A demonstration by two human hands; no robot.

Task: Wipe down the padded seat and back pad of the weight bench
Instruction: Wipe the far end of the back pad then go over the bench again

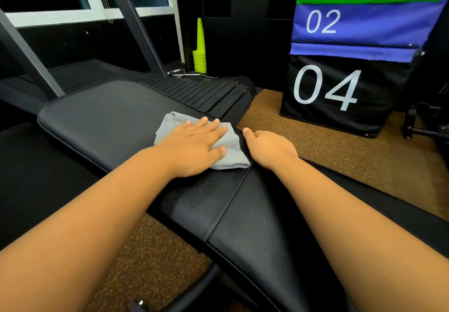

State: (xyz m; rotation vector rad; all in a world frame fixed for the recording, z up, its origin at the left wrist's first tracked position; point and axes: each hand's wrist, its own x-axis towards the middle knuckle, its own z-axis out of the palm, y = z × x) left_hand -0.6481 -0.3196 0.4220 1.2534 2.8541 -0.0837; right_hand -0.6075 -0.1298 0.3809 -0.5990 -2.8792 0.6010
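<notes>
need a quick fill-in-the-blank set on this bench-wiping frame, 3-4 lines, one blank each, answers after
1. The left hand presses a grey ____ flat onto the bench pad.
2. The right hand rests at the pad's edge, on the side nearer the ____ plyo box section marked 04.
3. The blue plyo box section above it is marked ____.
4. A stack of neon yellow-green ____ stands on the floor behind the bench.

Missing words: cloth; black; 02; cones

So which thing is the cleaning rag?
Find the long black weight bench across the middle. On its pad, under the left hand, lies the rag. It's the only soft, light grey thing; everything around it is black.
</notes>
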